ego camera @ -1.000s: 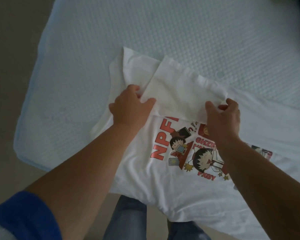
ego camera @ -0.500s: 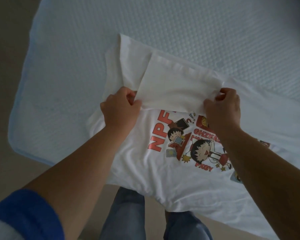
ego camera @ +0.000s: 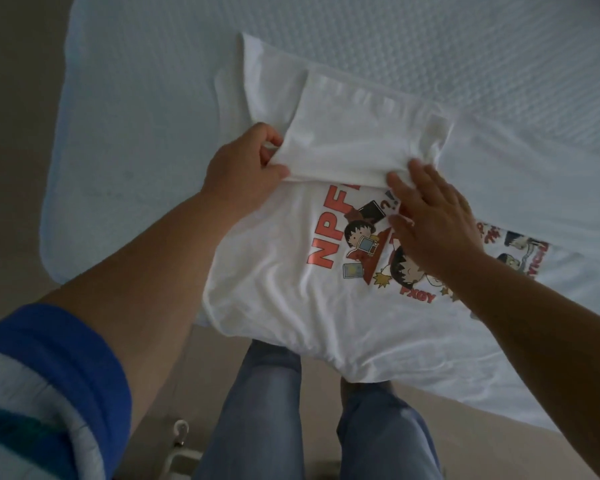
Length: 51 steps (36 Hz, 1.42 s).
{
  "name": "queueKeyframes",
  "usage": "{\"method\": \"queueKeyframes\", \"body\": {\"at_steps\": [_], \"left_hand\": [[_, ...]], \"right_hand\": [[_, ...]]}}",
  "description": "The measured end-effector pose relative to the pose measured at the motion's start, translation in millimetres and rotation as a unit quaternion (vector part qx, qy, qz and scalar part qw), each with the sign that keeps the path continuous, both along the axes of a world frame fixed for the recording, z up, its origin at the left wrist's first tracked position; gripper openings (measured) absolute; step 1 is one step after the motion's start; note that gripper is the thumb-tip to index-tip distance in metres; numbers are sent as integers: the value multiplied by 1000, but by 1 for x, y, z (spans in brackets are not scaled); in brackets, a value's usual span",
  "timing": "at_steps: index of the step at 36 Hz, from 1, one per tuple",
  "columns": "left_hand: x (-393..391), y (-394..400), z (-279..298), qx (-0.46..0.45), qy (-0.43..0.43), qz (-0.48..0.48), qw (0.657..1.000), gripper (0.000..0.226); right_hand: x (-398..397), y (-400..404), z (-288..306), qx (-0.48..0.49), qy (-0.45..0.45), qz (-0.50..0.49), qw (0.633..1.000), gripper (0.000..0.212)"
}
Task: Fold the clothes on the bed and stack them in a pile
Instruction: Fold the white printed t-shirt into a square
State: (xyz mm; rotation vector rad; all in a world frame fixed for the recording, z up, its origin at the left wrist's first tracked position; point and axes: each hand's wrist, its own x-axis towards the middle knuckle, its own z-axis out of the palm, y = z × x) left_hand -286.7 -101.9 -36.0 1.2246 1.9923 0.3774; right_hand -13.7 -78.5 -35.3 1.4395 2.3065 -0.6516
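head view: a white printed t-shirt (ego camera: 291,306) lies on the pale textured bed (ego camera: 430,46), its near hem hanging over the edge. the left hand (ego camera: 243,168) pinches the folded-over sleeve (ego camera: 357,133) at its left corner. the right hand (ego camera: 433,220), fingers straight, presses flat on the print just beside the fold.

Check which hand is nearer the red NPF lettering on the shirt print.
Right. The right hand lies flat on the white T-shirt, its thumb beside the NPF lettering. The left hand pinches the folded sleeve up and to the left, farther away.
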Motion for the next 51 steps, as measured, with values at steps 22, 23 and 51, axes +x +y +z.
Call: {"method": "queueKeyframes", "body": {"at_steps": [22,23,51], "left_hand": [[45,22,-35,43,186,-278,941,67],[40,22,-44,31,213,-293,932,72],[50,-227,12,-211,23,286,935,27]], "right_hand": [[-35,39,-23,47,13,-85,995,67],[-31,40,-27,48,-7,-65,997,69],[33,-214,32,-258,8,-367,894,28]]}}
